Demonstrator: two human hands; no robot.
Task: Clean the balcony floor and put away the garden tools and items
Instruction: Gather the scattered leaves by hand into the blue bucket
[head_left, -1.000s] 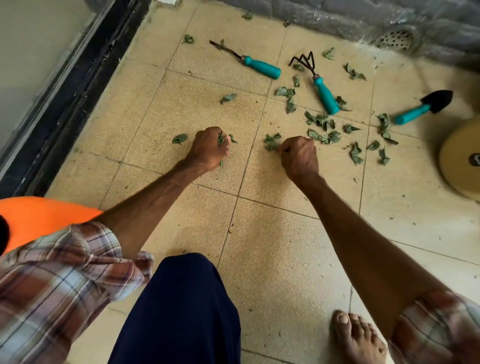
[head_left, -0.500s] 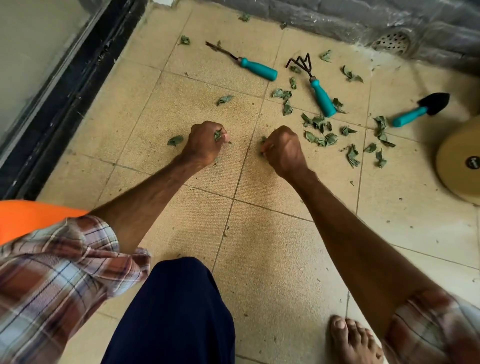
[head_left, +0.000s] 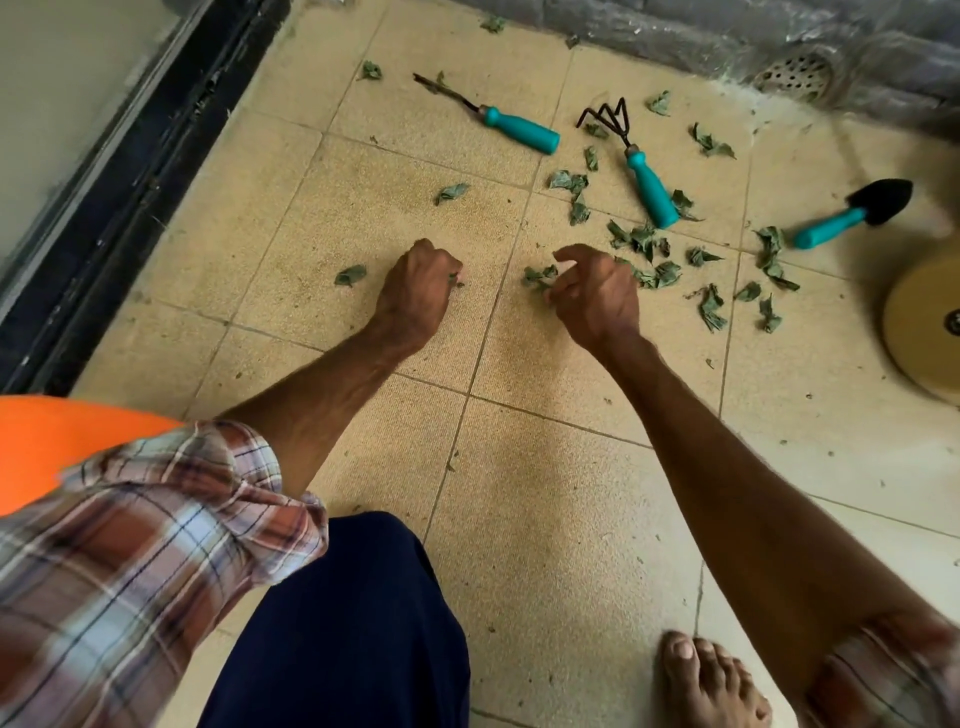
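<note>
Dry green leaves (head_left: 649, 244) lie scattered over the beige tiled floor (head_left: 519, 519). My left hand (head_left: 415, 291) is a closed fist just above the floor, with bits of leaf showing at its fingers. My right hand (head_left: 592, 296) hovers to its right, fingers curled, pinching a clump of leaves (head_left: 540, 275). Beyond the hands lie three teal-handled tools: a weeder (head_left: 519, 130), a small claw rake (head_left: 649, 187) and a black trowel (head_left: 852, 213). A single leaf (head_left: 350, 274) sits left of my left hand.
A black door track (head_left: 130, 182) runs along the left. A grey wall with a round drain grate (head_left: 795, 78) closes the far side. A round tan disc (head_left: 924, 322) sits at right. An orange object (head_left: 52, 441) is at the left edge. My bare foot (head_left: 706, 680) stands at bottom right.
My right hand has loosened from a tight fist and now pinches a clump of leaves off the floor. My left hand stays closed in nearly the same place.
</note>
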